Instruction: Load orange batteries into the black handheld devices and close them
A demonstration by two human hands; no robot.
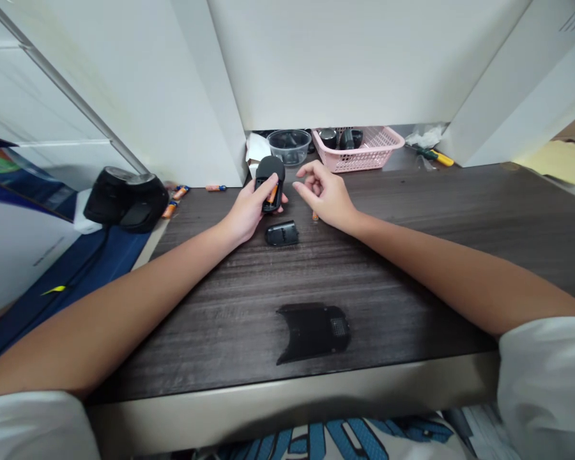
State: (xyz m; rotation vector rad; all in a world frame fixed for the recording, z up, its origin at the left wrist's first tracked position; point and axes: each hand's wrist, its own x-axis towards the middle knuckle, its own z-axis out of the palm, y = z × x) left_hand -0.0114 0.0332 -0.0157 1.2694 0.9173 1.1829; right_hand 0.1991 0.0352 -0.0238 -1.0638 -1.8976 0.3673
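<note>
Holding a black mouse-like device (269,167) in the left grip (249,207), with thumb pressed across its face and fingertips round its three o'clock side. Running lengthwise nearly six to twelve o'clock, and showing in its recess an orange battery (273,194) tipped toward one o'clock. Holding the right grip (329,195) just apart, with the device at nine o'clock from it; half curled, thumb and forefinger parted, nothing visible between. Nearer the right grip, at seven o'clock from it on the bench (412,204), note an orange stub (315,216), perhaps a loose battery, cut off by the wrist. Near six o'clock from the device, note a small black cover (282,234). Cannot see the right palm, nor the recess under the left thumb.
</note>
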